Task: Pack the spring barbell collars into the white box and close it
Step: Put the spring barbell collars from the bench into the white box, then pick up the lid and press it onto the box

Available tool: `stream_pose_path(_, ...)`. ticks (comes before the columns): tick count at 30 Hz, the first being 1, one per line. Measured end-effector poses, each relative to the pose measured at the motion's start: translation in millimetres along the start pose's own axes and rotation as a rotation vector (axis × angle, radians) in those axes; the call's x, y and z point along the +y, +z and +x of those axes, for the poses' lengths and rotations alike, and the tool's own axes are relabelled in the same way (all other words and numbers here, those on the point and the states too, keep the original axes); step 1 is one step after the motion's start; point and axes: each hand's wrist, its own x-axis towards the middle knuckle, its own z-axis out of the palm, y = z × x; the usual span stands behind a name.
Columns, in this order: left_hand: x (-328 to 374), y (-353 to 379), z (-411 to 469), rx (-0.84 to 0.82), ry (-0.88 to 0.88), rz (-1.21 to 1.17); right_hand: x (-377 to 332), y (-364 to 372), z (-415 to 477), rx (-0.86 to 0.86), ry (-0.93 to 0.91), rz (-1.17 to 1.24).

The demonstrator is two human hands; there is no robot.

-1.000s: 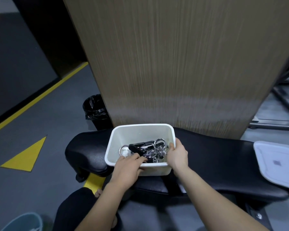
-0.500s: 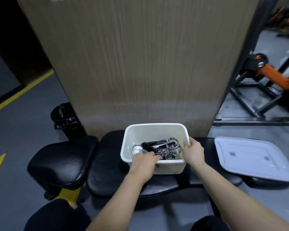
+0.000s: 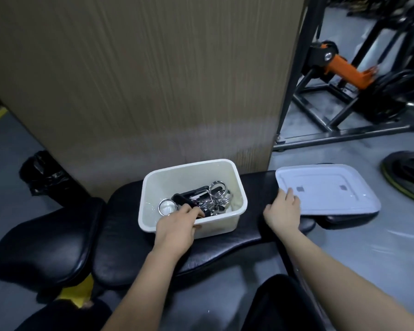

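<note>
The white box (image 3: 191, 166) stands open on a black padded bench (image 3: 129, 235). Several chrome spring barbell collars (image 3: 216, 197) with black handles lie tangled inside it. My left hand (image 3: 175, 229) grips the box's near rim, with its fingers curled over the rim and touching a black collar handle. The white lid (image 3: 328, 189) lies flat on the right end of the bench, apart from the box. My right hand (image 3: 283, 211) rests at the lid's left edge with spread fingertips on it, gripping nothing.
A tall wood-grain panel (image 3: 153, 80) rises right behind the bench. A black bin bag (image 3: 46, 174) sits on the floor at left. At right stand a black machine frame with an orange part (image 3: 344, 68) and a weight plate (image 3: 409, 174) on the floor.
My right hand has let go of the box's right rim and moved right to the lid's edge. My left hand stays on the near rim. The view has swung right.
</note>
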Motion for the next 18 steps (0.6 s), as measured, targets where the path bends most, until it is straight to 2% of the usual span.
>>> stream_pose_path(2, -0.1, 0.4, 0.3, 0.005, -0.004, 0.0, 28.0, 14.6, -3.8, -0.114, -0.032, -0.241)
stream_pose_path(3, -0.1, 0.6, 0.7, 0.009, -0.003, -0.001, 34.5, 17.4, -10.7, -0.123, -0.059, -0.276)
stream_pose_path(6, 0.2, 0.4, 1.0, 0.009, -0.013, -0.004, 42.4, 15.4, -26.5, 0.0, -0.129, -0.291)
stream_pose_path(9, 0.8, -0.7, 0.3, -0.006, -0.03, -0.003, 43.6, 10.8, -41.3, -0.051, -0.2, -0.331)
stream_pose_path(14, 1.0, -1.6, -2.1, -0.01, -0.027, -0.011, 42.3, -3.4, -53.2, -0.167, -0.232, -0.246)
stream_pose_path(16, 2.6, -2.6, -3.7, -0.015, -0.028, 0.009, 36.6, -14.2, -51.2, -0.127, -0.253, -0.205)
stream_pose_path(18, 7.4, -5.2, -3.8, -0.033, -0.04, 0.034, 25.7, -24.1, -44.2, -0.043, -0.257, -0.03)
